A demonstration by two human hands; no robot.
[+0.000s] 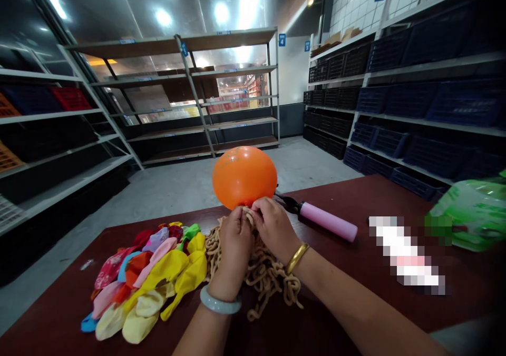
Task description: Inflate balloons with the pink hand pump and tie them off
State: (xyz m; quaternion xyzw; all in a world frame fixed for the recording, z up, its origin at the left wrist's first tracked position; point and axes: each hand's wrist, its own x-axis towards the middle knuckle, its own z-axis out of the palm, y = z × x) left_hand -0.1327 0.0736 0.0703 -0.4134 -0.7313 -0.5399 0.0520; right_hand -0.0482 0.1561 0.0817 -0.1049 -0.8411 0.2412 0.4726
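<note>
An inflated orange balloon (245, 177) stands just beyond my hands, its neck end toward me. My left hand (236, 237) is closed in a pinch below the neck, wearing a pale bangle. Opposite it, my right hand (274, 223) pinches at the same spot, with a gold bangle on its wrist. A length of tan cord (250, 216) shows between the fingertips; the balloon's neck is mostly hidden there. Under both hands lies a tangled heap of tan cords (265, 274). Left of it is a pile of uninflated balloons (166, 272) in several colours.
A pink hand pump (329, 221) with a black end lies right of the balloon on the dark red table (340, 277). Farther right are a blurred-out item (407, 256) and a green plastic bag (474, 214). Shelving racks (205, 103) and crates (407, 100) surround the table.
</note>
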